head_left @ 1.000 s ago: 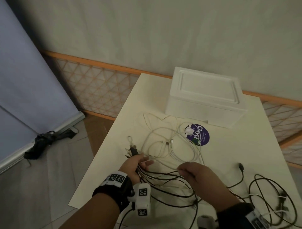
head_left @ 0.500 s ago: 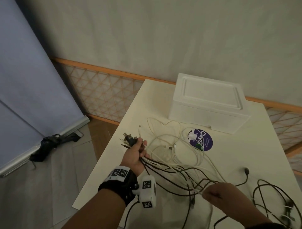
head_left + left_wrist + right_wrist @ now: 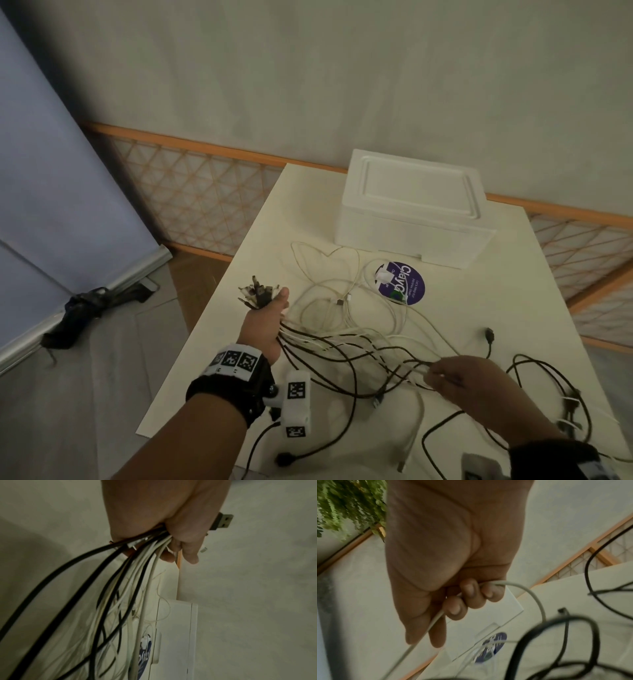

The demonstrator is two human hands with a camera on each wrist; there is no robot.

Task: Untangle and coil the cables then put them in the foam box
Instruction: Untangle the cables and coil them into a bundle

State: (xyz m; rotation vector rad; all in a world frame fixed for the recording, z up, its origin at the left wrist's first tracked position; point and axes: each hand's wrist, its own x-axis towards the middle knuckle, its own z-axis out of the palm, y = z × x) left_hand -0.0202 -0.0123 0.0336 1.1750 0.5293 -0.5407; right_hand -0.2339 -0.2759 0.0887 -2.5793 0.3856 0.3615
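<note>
On the pale surface [image 3: 513,308] a closed foam box [image 3: 411,212] stands behind a purple sticker [image 3: 402,286] reading "Clayco". The left hand [image 3: 265,322] clamps a bundle of cables [image 3: 342,339] near their plugs; the right hand [image 3: 469,383] pinches one white cable [image 3: 530,592]

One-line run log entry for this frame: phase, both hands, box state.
phase: untangling | left hand: grips cable ends | right hand: holds white cable | foam box: lid on | coiled: none
</note>
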